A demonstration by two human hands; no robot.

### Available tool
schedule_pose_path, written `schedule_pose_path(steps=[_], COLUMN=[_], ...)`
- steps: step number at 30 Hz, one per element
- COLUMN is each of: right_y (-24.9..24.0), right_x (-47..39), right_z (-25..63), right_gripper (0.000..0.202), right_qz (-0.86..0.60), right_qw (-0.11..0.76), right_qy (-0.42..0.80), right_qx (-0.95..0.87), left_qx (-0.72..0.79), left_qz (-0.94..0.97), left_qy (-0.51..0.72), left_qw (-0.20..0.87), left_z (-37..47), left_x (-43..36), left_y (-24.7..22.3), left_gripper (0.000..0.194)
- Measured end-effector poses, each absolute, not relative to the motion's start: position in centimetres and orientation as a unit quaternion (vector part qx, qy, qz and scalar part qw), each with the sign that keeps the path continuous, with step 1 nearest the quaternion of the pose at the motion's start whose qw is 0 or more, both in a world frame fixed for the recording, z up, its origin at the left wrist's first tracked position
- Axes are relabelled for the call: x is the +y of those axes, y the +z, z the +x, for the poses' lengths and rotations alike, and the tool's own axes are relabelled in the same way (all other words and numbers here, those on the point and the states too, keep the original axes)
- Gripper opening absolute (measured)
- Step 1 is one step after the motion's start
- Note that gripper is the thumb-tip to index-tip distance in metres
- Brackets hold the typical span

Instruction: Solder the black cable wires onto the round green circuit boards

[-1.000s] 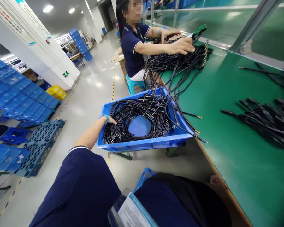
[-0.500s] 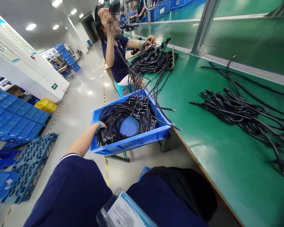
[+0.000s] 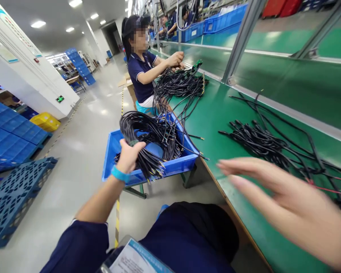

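My left hand (image 3: 128,154) grips a thick bundle of black cables (image 3: 147,161), lifted above the near left side of a blue bin (image 3: 109,151). The bundle arches up at its far end, and its stripped tips point down toward me. More black cables (image 3: 173,142) lie curled inside the bin. My right hand (image 3: 272,193) hovers over the green table (image 3: 244,201), somewhat blurred, with thumb and fingers apart and nothing held. Beyond its fingers, a pile of loose black cables (image 3: 261,142) rests on the table.
A co-worker (image 3: 143,72) sits past the bin, both hands at a large heap of black cables (image 3: 179,83). A metal frame post (image 3: 241,41) rises from the table's far edge. Blue pallets (image 3: 25,197) and stacked blue bins (image 3: 11,136) stand on the left.
My left hand has raised a cable bundle out of the bin and toward me. My right hand has come into view over the table. The co-worker's raised hand has lowered to the cable heap.
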State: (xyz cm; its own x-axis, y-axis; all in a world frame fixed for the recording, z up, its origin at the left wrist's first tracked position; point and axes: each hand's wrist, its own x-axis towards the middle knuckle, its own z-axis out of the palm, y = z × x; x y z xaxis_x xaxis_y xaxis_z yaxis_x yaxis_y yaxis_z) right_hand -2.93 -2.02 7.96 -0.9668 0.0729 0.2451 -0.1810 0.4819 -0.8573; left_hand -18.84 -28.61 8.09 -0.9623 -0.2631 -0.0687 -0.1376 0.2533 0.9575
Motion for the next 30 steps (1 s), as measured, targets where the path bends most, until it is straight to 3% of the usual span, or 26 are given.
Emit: schedule_pose_path(steps=[4,7,9,12,15,20,30], right_y=[8.2,6.8,6.5,7.5,9.1,10.0,7.5], right_x=[-8.5,-8.7,-6.6,-3.2,-1.7,-1.6,-0.7], right_z=[-8.8,-10.2,-9.7,-8.4,-7.6,-7.0,-4.4], right_gripper=[0.079,0.049,0.041,0.043,0.044,0.056,0.057], right_qz=[0.126,0.055,-0.024,-0.123,-0.164,-0.165,-0.065], right_qw=[0.03,0.009,0.028,0.037,0.005,-0.068,-0.166], right_qy=[0.49,0.535,0.533,0.562,0.646,0.746,0.764], right_qx=[-0.862,-0.843,-0.845,-0.817,-0.745,-0.642,-0.62], left_qx=[-0.785,-0.75,-0.741,-0.768,-0.787,-0.756,-0.698], left_qz=[-0.003,-0.167,-0.31,-0.471,-0.506,-0.577,-0.632], left_qy=[-0.618,-0.637,-0.589,-0.427,-0.247,-0.095,-0.072], left_qw=[0.046,-0.058,-0.091,0.075,0.251,0.294,0.329], left_z=[-13.5,-11.6,-11.8,-13.9,-16.9,-19.9,-20.6], left_x=[-23.5,-22.1,-22.7,-24.0,-23.4,-18.4,-18.1], left_y=[6.1,6.1,7.0,8.7,9.6,10.6,11.4], left_gripper=[0.051,0.051,0.059,0.068,0.07,0.053,0.055])
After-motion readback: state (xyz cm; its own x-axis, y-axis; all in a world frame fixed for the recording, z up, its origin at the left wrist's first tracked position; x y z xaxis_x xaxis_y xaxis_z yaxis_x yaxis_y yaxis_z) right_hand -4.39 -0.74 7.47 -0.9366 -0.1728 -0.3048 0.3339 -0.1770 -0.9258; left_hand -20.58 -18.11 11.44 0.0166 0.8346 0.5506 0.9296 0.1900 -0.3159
